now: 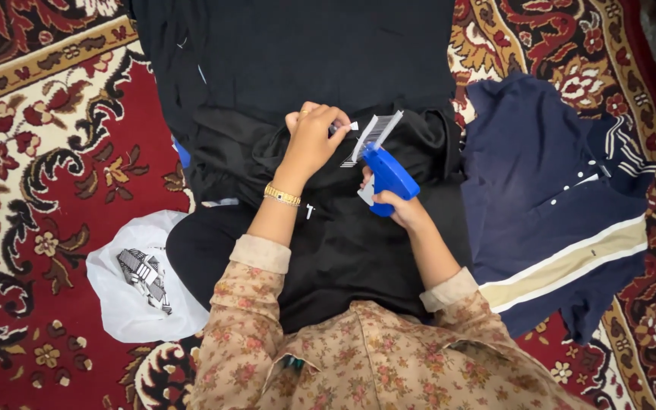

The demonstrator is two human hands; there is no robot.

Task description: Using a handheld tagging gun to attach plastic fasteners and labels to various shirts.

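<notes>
A patterned red carpet covered the floor, with dark scrolls and cream flowers running across it. On it, from the far edge down to the person's lap, lay a stack of black garments, the nearest one bunched up under the hands. To the right of that pile lay a navy polo shirt with a cream band across its lower part and white buttons at the collar, spread flat and touching the black cloth along its left edge. On the near left, just beside the person's knee, sat a white plastic bag with a small bundle of striped tags showing in it.

The right hand was clamped around the grip of a blue tagging gun, which pointed away over the black cloth, a strip of white plastic fasteners standing up from its top. The left hand, a gold bracelet on its wrist, had its fingers pinched together on a small white tag just left of the gun's tip, resting on the bunched black garment.
</notes>
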